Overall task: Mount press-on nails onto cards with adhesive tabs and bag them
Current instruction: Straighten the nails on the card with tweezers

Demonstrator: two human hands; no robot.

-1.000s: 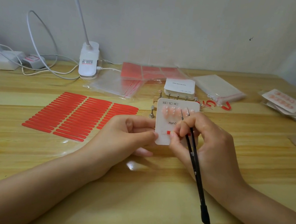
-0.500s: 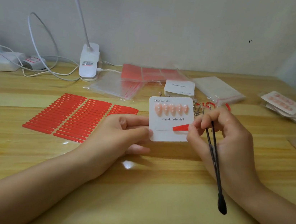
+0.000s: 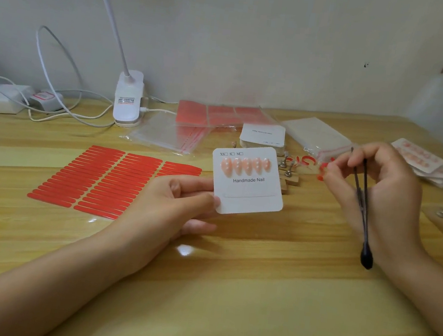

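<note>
Head view shows the left hand (image 3: 173,203) pinching the card (image 3: 246,181) by its lower-left corner above the surface's (image 3: 226,295) middle, while the right hand (image 3: 380,194), just rightward, grips tweezers (image 3: 361,206) and pinches a red strip (image 3: 322,171).

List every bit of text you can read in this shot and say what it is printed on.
"Handmade Nail": on the white nail card held by the left hand.
"XS", "S", "M", each beside a small box: along that card's top edge.
Stack of blank cards: a printed line, seen upside down, too small to read.
Lamp base: a label with a red band, blurred, unreadable.
</note>
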